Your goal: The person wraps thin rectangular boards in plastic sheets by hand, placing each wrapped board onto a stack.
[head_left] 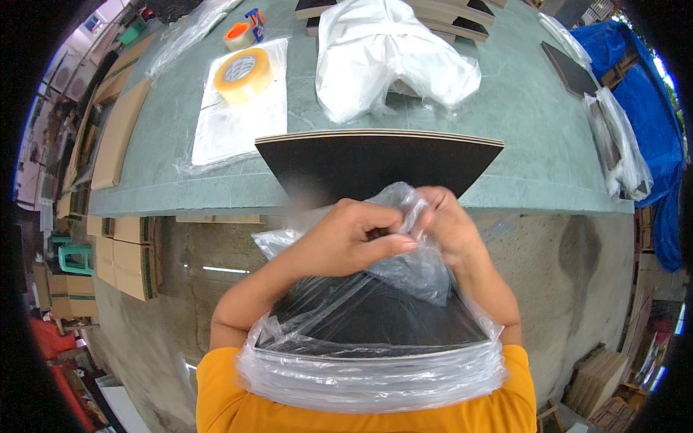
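Observation:
Both hands are at the gathered top of a clear plastic bag [426,278] in front of my chest. My left hand [361,234] is closed, its curled fingers and thumb pinching the plastic. Close beside it, my right hand [449,225] grips another part of the same film, slightly smeared by motion. Inside the bag lies a flat black panel [361,314], its pale edge toward me; crumpled film bunches below it against my shirt. Beyond my hands, a few thin black boards [375,162] with light edges stand stacked at the table's near edge, partly hidden by the bag.
On the green table [534,166] sit a large roll of clear tape [243,76] on a white packet [209,133], a tape dispenser [242,35], and a white plastic-wrapped bundle [393,54]. Cartons [133,267] stand at left; a blue tarp [639,115] hangs at right.

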A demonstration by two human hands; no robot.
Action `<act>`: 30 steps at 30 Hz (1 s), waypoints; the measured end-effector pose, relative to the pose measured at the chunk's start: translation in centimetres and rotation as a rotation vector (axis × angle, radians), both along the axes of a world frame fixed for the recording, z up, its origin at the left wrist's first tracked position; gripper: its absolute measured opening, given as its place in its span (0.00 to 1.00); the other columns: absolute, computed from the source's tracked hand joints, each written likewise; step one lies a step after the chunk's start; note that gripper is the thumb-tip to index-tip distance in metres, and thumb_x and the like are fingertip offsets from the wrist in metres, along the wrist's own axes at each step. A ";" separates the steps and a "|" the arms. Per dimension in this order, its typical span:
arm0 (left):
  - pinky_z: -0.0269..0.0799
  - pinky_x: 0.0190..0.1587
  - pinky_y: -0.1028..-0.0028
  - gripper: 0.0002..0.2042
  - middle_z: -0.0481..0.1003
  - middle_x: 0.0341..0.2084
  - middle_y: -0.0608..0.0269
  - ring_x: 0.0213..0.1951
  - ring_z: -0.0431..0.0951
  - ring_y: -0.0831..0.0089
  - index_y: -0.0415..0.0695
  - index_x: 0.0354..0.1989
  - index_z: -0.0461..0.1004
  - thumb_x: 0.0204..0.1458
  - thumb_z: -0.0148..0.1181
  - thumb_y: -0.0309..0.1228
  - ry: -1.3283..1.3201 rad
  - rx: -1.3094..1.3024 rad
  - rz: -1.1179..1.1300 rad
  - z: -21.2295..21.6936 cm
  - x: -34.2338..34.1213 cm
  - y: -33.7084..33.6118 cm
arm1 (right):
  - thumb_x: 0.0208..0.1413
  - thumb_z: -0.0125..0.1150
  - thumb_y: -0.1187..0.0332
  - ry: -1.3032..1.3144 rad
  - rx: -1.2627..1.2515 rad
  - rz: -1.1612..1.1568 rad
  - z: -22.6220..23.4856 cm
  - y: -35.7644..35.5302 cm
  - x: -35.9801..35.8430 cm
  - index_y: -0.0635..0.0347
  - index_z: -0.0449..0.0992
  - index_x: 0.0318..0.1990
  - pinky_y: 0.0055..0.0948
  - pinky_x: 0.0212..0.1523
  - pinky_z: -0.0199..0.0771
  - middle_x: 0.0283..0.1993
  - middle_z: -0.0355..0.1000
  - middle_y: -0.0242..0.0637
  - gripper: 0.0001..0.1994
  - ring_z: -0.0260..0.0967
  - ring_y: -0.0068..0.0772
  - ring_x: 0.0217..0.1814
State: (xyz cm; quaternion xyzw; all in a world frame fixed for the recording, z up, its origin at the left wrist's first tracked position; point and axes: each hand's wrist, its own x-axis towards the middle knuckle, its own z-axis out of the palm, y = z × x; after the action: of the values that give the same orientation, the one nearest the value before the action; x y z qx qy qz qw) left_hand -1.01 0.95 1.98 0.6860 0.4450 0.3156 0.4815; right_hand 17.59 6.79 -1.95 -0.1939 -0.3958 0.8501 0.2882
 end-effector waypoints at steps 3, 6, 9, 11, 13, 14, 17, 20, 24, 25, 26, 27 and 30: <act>0.61 0.22 0.75 0.11 0.66 0.13 0.63 0.18 0.65 0.76 0.39 0.21 0.70 0.46 0.56 0.35 0.170 -0.098 0.067 -5.4 -4.1 -1.2 | 0.47 0.57 0.69 0.234 -0.255 -0.188 -0.7 1.5 3.7 0.62 0.69 0.33 0.22 0.26 0.68 0.25 0.68 0.33 0.08 0.67 0.23 0.25; 0.67 0.28 0.70 0.09 0.72 0.18 0.55 0.22 0.72 0.65 0.39 0.26 0.74 0.41 0.56 0.33 0.574 -0.305 0.393 -11.9 -13.4 -6.6 | 0.48 0.56 0.70 0.203 -0.146 -0.286 -2.1 2.5 8.5 0.64 0.69 0.32 0.22 0.28 0.70 0.27 0.69 0.34 0.07 0.67 0.23 0.27; 0.67 0.34 0.64 0.10 0.73 0.25 0.47 0.31 0.72 0.52 0.37 0.26 0.74 0.34 0.57 0.29 1.161 -0.057 0.768 -18.3 -23.4 -14.6 | 0.46 0.57 0.71 0.104 -0.330 -0.505 -2.8 2.0 10.9 0.66 0.70 0.33 0.24 0.30 0.71 0.27 0.70 0.36 0.08 0.68 0.24 0.27; 0.66 0.30 0.69 0.04 0.71 0.17 0.51 0.24 0.73 0.60 0.35 0.19 0.70 0.36 0.55 0.24 0.805 0.194 1.178 -16.1 -24.7 -14.8 | 0.46 0.57 0.72 -0.038 -0.175 -0.266 -2.4 1.8 9.8 0.66 0.70 0.30 0.24 0.30 0.72 0.26 0.70 0.37 0.07 0.68 0.24 0.26; 0.64 0.23 0.75 0.08 0.67 0.13 0.63 0.18 0.67 0.75 0.39 0.14 0.59 0.39 0.49 0.20 0.470 0.282 1.320 -9.5 -19.9 -9.8 | 0.45 0.58 0.72 -0.175 -0.083 -0.093 -0.7 0.5 6.8 0.65 0.70 0.25 0.23 0.27 0.70 0.24 0.70 0.38 0.06 0.67 0.24 0.23; 0.62 0.21 0.77 0.06 0.67 0.14 0.64 0.17 0.65 0.77 0.40 0.16 0.59 0.40 0.49 0.19 0.143 0.292 1.244 -6.2 -15.7 -7.3 | 0.45 0.58 0.71 -0.161 -0.055 -0.038 -0.2 0.0 5.3 0.64 0.69 0.24 0.22 0.25 0.68 0.23 0.70 0.36 0.06 0.66 0.23 0.22; 0.63 0.21 0.80 0.03 0.67 0.18 0.65 0.19 0.67 0.79 0.42 0.24 0.64 0.40 0.46 0.19 -0.315 0.072 0.741 -1.5 -7.9 -4.0 | 0.45 0.60 0.68 -0.091 -0.045 0.052 0.8 -0.8 2.1 0.61 0.67 0.21 0.19 0.21 0.62 0.20 0.67 0.32 0.10 0.62 0.20 0.19; 0.63 0.23 0.81 0.05 0.69 0.18 0.66 0.22 0.67 0.83 0.39 0.24 0.69 0.45 0.53 0.27 -0.128 0.045 0.148 0.9 -1.5 -1.5 | 0.45 0.61 0.65 -0.029 -0.110 0.027 0.2 -1.1 -0.3 0.59 0.65 0.19 0.17 0.18 0.57 0.18 0.64 0.28 0.13 0.58 0.17 0.17; 0.62 0.25 0.82 0.07 0.70 0.18 0.67 0.22 0.67 0.83 0.39 0.22 0.69 0.44 0.57 0.29 -0.217 -0.032 0.127 -0.6 1.1 -0.9 | 0.47 0.59 0.63 0.048 -0.163 0.013 0.5 -1.7 -1.4 0.57 0.64 0.18 0.18 0.18 0.55 0.18 0.62 0.28 0.13 0.56 0.17 0.17; 0.62 0.26 0.82 0.08 0.69 0.17 0.67 0.22 0.66 0.83 0.39 0.21 0.69 0.44 0.56 0.30 -0.191 -0.068 0.141 -0.8 0.5 -0.9 | 0.48 0.58 0.63 0.074 -0.205 0.015 0.5 -1.6 -1.1 0.57 0.64 0.18 0.19 0.18 0.56 0.18 0.62 0.28 0.13 0.56 0.18 0.17; 0.61 0.27 0.81 0.08 0.69 0.17 0.67 0.23 0.66 0.83 0.38 0.21 0.69 0.44 0.56 0.30 -0.165 -0.103 0.157 -0.9 -0.9 -1.1 | 0.48 0.57 0.63 0.100 -0.247 0.018 0.6 -1.4 -0.7 0.57 0.64 0.18 0.19 0.18 0.56 0.18 0.62 0.29 0.13 0.56 0.19 0.18; 0.61 0.28 0.81 0.09 0.68 0.17 0.67 0.24 0.65 0.82 0.38 0.20 0.68 0.44 0.55 0.31 -0.138 -0.142 0.177 -1.1 -2.6 -1.4 | 0.49 0.57 0.64 0.118 -0.226 -0.003 0.5 -1.2 0.1 0.58 0.64 0.19 0.20 0.19 0.57 0.19 0.63 0.29 0.12 0.57 0.19 0.18; 0.62 0.33 0.79 0.08 0.69 0.21 0.64 0.28 0.68 0.77 0.37 0.23 0.68 0.45 0.53 0.31 0.348 0.051 0.630 -2.2 -9.1 -2.7 | 0.49 0.56 0.67 0.099 -0.113 -0.035 0.5 -0.5 3.0 0.60 0.67 0.20 0.21 0.23 0.60 0.20 0.64 0.32 0.10 0.59 0.22 0.21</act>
State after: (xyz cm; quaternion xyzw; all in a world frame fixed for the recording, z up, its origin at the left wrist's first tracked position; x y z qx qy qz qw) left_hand -10.07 -1.75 -0.25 0.5704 0.7018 0.3380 0.2605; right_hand 20.64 6.25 -1.49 -0.1746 -0.3290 0.8745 0.3108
